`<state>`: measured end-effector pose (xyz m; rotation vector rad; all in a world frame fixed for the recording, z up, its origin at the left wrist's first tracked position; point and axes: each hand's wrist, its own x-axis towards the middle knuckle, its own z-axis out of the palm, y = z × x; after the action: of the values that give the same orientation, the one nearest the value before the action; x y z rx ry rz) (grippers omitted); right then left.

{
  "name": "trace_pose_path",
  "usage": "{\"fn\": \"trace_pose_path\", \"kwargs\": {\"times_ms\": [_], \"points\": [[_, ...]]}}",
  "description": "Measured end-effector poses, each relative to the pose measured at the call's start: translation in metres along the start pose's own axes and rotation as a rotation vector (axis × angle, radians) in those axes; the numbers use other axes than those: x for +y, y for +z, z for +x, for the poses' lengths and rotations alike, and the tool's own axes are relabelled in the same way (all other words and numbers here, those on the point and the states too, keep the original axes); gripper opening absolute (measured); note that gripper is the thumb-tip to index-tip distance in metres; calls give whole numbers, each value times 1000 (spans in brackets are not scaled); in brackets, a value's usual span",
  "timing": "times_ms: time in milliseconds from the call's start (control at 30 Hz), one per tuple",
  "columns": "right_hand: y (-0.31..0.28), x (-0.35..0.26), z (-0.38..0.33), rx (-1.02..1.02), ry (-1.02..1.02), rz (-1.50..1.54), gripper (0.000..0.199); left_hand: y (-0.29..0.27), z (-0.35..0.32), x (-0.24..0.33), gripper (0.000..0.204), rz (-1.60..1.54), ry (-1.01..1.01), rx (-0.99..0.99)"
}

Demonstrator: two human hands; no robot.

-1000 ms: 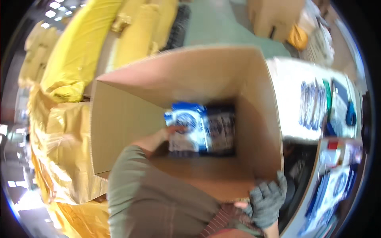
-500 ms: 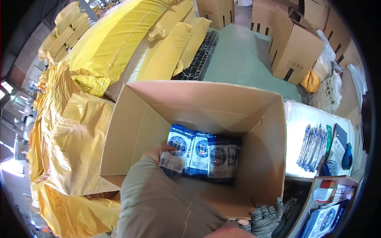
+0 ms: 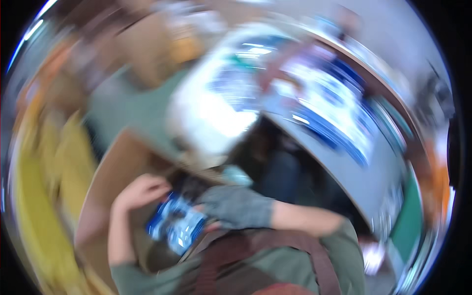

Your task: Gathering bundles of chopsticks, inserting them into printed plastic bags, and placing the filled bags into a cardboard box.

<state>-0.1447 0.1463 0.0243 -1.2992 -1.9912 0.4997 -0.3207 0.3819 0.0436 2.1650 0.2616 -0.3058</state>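
Everything is smeared by motion. My bare left hand (image 3: 142,191) is over the open cardboard box (image 3: 115,182), its fingers bent toward the right; I cannot tell whether they hold anything. Below it, inside the box, lie blue-and-white flat packets (image 3: 174,223). My right hand (image 3: 233,205), in a grey knit glove, is at the right side of the box, beside the packets. Its fingers are too blurred to show whether they grip the box edge or a packet.
To the right, a grey table (image 3: 344,164) carries a spread of blue-and-white packets (image 3: 329,98). A white bundle (image 3: 206,118) stands beyond the box, with more packets on top. Yellow sacks (image 3: 69,167) line the left; another carton (image 3: 145,49) stands farther back.
The view has swung right, bringing the table with packets into sight. My left hand has come up off the packets in the box. My right hand now appears nearer the packets.
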Motion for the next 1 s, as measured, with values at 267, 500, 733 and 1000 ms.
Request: {"fn": "trace_pose_path", "kwargs": {"times_ms": [267, 500, 733, 1000], "points": [[-25, -79, -300, 917, 998, -658, 17, 74, 126, 236, 45, -104, 437, -169], [53, -136, -584, 1363, 1774, -1524, 42, 342, 316, 348, 68, 130, 776, -230], [-28, -111, -589, 1265, 1633, -1240, 74, 559, 370, 483, 108, 373, 515, -140], [-92, -38, -521, 916, 1523, -949, 78, 555, 418, 460, 93, 340, 716, -31]]}}
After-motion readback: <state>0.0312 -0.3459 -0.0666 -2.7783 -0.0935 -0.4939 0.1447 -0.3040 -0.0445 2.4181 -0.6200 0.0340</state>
